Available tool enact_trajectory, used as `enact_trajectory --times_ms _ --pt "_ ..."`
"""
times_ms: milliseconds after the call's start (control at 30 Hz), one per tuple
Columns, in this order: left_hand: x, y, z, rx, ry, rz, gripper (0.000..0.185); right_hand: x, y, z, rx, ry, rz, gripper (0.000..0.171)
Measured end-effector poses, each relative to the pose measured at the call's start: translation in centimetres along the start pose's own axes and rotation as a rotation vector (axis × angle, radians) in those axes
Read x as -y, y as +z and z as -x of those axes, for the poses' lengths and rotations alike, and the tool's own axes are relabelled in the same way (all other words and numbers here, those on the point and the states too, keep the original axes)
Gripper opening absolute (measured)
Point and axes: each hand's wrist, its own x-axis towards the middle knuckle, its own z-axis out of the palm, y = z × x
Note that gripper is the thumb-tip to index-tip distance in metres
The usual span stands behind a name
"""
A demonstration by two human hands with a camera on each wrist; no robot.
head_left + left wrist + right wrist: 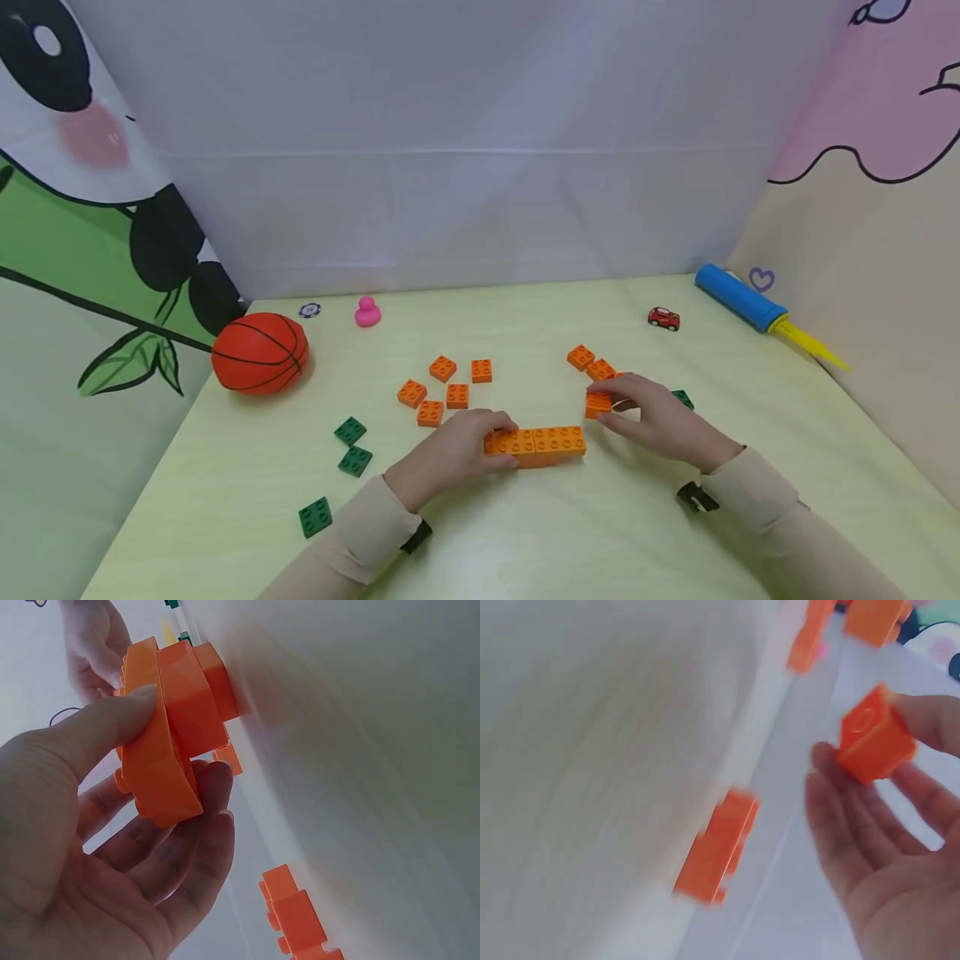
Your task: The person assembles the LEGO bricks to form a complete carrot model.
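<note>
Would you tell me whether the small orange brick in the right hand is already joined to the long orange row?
Not joined. The small orange brick sits pinched in the right hand, apart from the long orange row that the left hand holds.

Both hands (450, 454) (660, 421) low, fingers curled.

My bricks (536, 442) are orange; spare tiles (350, 431) dark green; ball (259, 352) orange (black seams); bench (525, 533) pale yellow-green.

Your left hand (457, 454) grips the long orange plastic brick bar (536, 442) at the table's (525, 533) front centre. Just to its right, your right hand (660, 421) pinches a small orange plastic brick (597, 404). Five loose orange bricks (444, 389) lie behind the bar to the left, and the round orange rubber basketball (260, 352) sits far left.
</note>
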Motion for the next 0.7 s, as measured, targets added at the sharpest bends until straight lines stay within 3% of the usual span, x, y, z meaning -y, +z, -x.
enact_trajectory --times_ms 200,433,700 --pt "0.1 0.0 0.0 0.001 0.001 -0.005 0.039 1.6 1.0 0.2 0.040 -0.084 -0.109 0.056" --pt "0.1 0.0 0.0 -0.012 0.018 -0.009 0.039 2.0 1.5 0.4 0.071 -0.117 -0.127 0.043" --pt "0.1 -0.1 0.0 -0.019 0.028 -0.008 0.038 1.9 1.6 0.0 0.164 -0.061 -0.246 0.041"
